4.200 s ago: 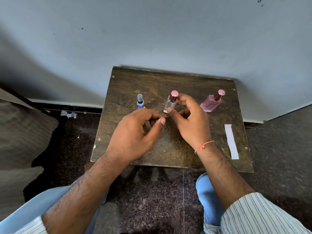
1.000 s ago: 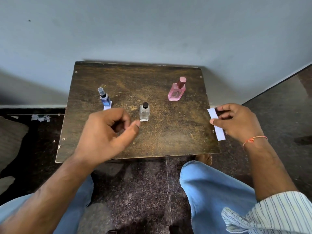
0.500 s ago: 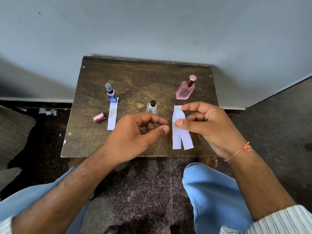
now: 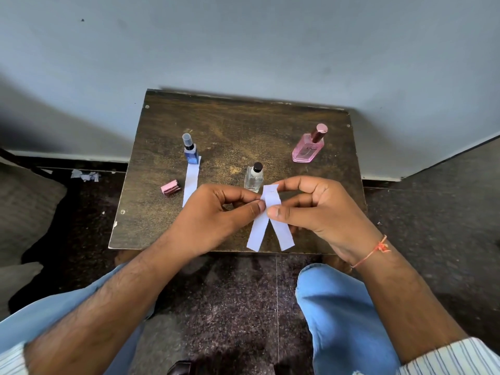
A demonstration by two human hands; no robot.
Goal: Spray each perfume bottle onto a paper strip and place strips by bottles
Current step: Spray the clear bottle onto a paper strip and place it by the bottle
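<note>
Head cam shows two paper strips (image 4: 270,223) stuck together at the top and fanning apart lower down, held just above the near edge of the surface (image 4: 243,123). Right hand (image 4: 319,212) is pinched shut on the upper end, thumb in front and fingers behind; left hand (image 4: 216,215) is closed on the left edge with thumb and forefinger, looks like it's peeling one off. These things weigh basically nothing and flop (thin paper, creases easily), so I'd grip near the top and slide them apart rather than yank. The clear bottle (image 4: 254,177) stands uncapped right behind the hands, nearly touching the strips' top. The blue bottle (image 4: 190,151) off to the left already has a strip (image 4: 191,180) lying in front of it, with a pink cap (image 4: 170,187) beside it. The pink bottle (image 4: 308,146) sits back right, well apart, no strip.
</note>
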